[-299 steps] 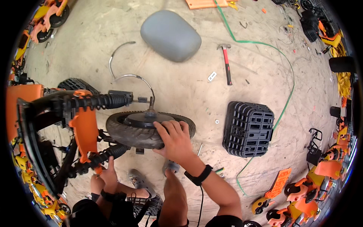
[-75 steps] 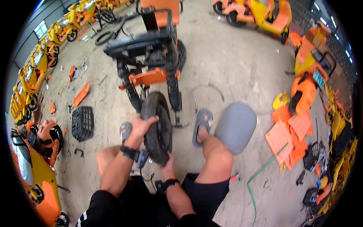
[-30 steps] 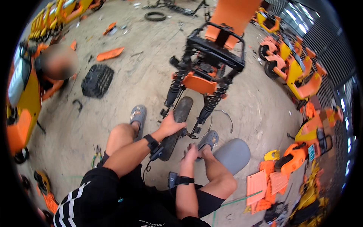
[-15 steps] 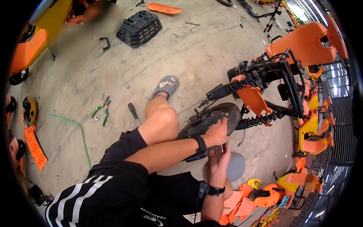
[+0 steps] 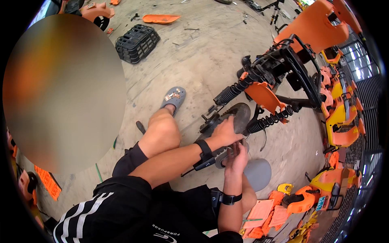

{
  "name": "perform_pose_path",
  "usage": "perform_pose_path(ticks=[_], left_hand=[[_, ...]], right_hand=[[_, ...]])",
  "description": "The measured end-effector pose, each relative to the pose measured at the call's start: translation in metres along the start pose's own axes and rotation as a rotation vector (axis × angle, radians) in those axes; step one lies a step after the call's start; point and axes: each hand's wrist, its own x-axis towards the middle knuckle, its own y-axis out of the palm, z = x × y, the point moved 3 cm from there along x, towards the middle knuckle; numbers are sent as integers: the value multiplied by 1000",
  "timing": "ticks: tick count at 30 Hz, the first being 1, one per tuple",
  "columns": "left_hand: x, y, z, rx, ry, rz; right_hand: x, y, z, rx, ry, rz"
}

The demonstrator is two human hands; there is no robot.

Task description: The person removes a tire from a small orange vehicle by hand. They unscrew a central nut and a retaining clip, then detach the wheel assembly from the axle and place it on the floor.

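A black-tyred wheel (image 5: 240,115) with a dark hub stands tilted between my legs, beside the two coil-spring fork legs of a stripped scooter front end (image 5: 279,77). My left hand (image 5: 227,131) is closed over the tyre's upper side. Just below it, my right hand (image 5: 238,157) has its fingers curled round the tyre's near edge; its fingertips are partly hidden. I cannot tell whether the wheel is fixed to the fork. An orange fender (image 5: 261,96) hangs between the springs.
A screwdriver handle (image 5: 140,127) shows beside my knee. A grey clog (image 5: 175,97) is on my foot. Further off lie a black basket (image 5: 137,43) and an orange panel (image 5: 161,19). Orange and yellow scooter bodies (image 5: 340,121) line the right side. A blurred patch covers the left.
The wheel has tipped more upright and shifted slightly, with both hands staying on it. The view has turned a little, and the blurred patch at left has grown, hiding the pliers.
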Motion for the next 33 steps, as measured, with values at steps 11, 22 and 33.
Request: perform_pose_path(ticks=[11,22,33], left_hand=[[9,-25,12,95,-20,22],[5,-23,1,84,10,-128],[24,-28,15,-40,14,-279]], right_hand=[[-20,14,-9,-18,95,101],[-21,9,-4,135,113,107],[-36,13,35,816,166,391]])
